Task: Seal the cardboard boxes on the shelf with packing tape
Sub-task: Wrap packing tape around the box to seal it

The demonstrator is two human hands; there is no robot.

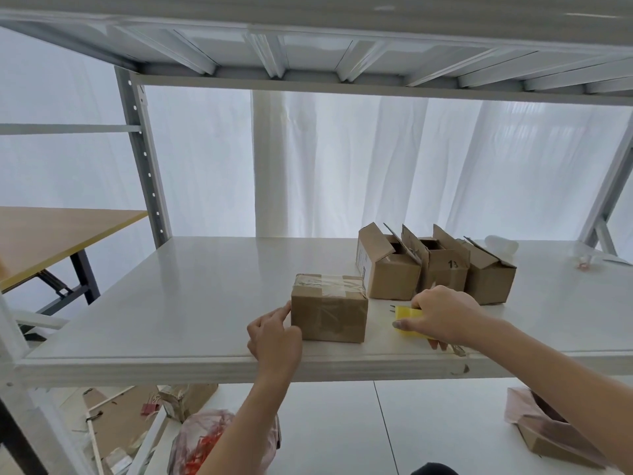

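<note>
Nearest, at the front edge of the shelf (171,303): left hand (274,334) loosely curled, index tip touching the left face of the taped box (329,308), gripping nothing. Right hand (442,317) just right of that box, wrapped round a yellow dispenser (409,315), toothed end pointing left. No tape strand visible between dispenser and box.

Taped box: flaps down, clear tape across top and down the front, wrinkled. Looks done. Probably light and stiff-walled, likely to slide on the glossy shelf. Best braced on one side and taken by opposite side faces, not by the tape.

Behind, to the right: three open boxes (388,272) in a row, touching, flaps up, not yet sealed. Flaps likely floppy; press flat before taping, hold low on the walls.

Writing: "13" (452,264) in marker on the middle one; printed label (362,260) on the leftmost one's side, unreadable. No brand legible.

Far left, off the shelf: wooden desk (51,234).
</note>
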